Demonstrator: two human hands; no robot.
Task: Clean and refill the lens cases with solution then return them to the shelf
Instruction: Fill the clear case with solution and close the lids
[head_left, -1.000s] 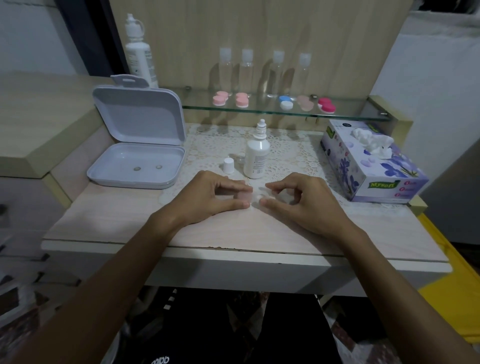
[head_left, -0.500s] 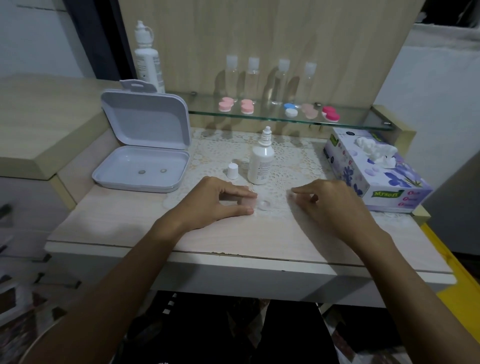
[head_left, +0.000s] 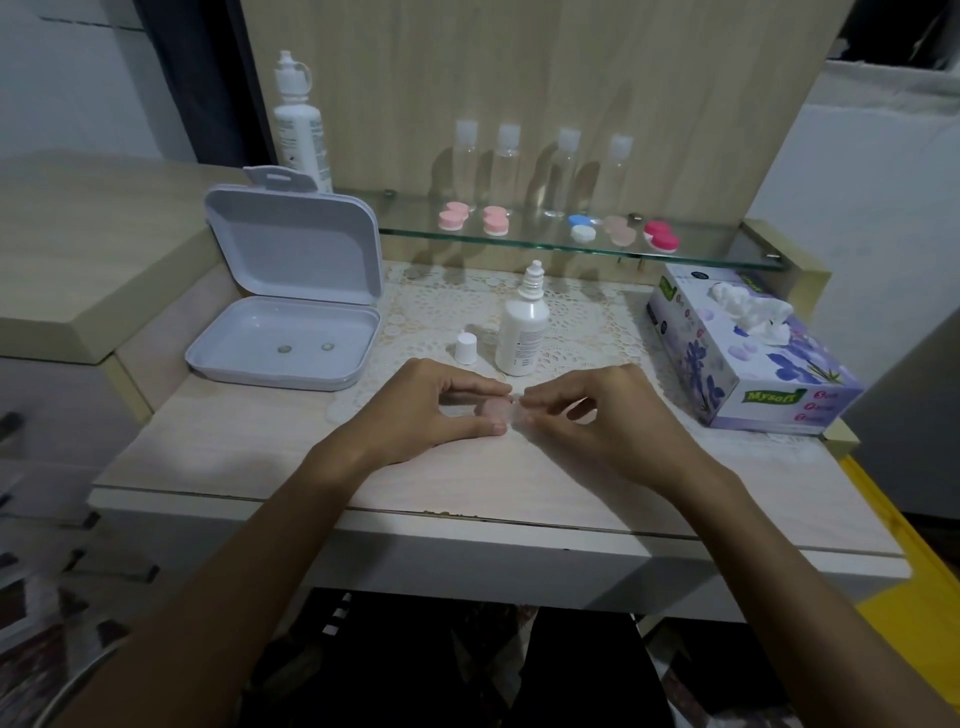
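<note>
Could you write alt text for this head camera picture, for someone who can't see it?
Two hands, left hand and right hand, pinch a small lens case on a table. Behind stand an uncapped bottle, an open white box, tissues and a glass shelf.

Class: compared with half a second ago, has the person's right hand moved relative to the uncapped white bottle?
Yes. The right hand has moved leftward, back under the white bottle, meeting the left hand at the lens case.

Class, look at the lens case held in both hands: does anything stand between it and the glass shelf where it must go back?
Yes. The open solution bottle and its loose cap stand on the lace mat directly between the lens case and the glass shelf; lifting over them clears the way.
</note>
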